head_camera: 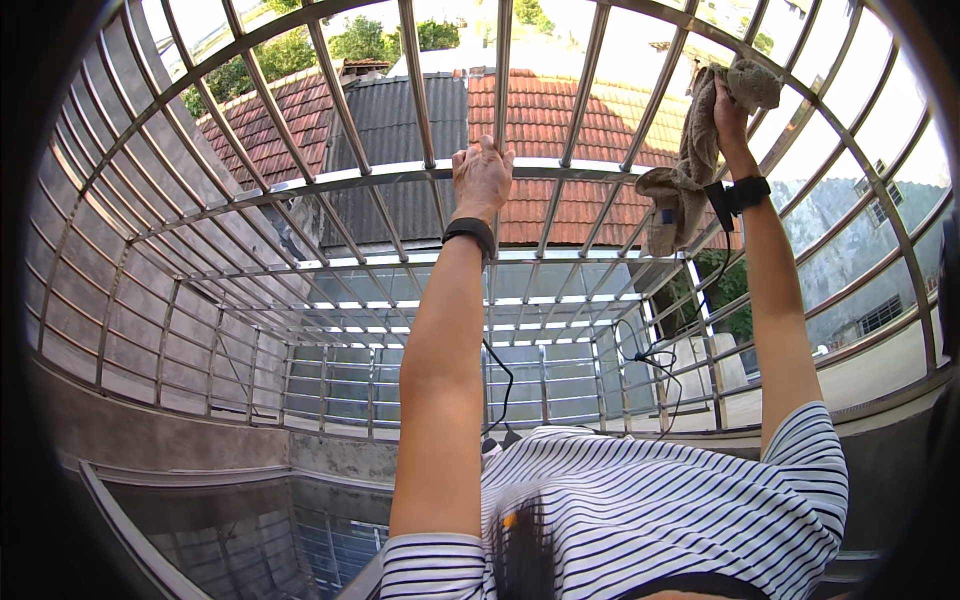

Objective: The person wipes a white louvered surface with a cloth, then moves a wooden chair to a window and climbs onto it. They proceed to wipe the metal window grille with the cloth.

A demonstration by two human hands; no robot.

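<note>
My left hand (pixel 482 177) grips the metal window grille where a vertical bar meets the horizontal rail (pixel 405 177). Up at the right, my right hand (pixel 729 118) holds a brown-grey cloth (pixel 697 135) against the grille bars. Part of the cloth bunches above my fingers, and the rest hangs twisted below in folds. A black band (pixel 469 234) circles my left wrist. The band on my right wrist (pixel 748 195) carries a black device with a cable running down from it. The bars are shiny metal tubes; those behind the cloth are partly hidden.
Metal grille bars (pixel 247 300) surround me on the front and both sides. Below at left is a framed glass pane (pixel 225 525) beside a concrete ledge (pixel 337 455). Loose black cables (pixel 651 356) hang near my right side. Tiled roofs (pixel 540 112) lie beyond the bars.
</note>
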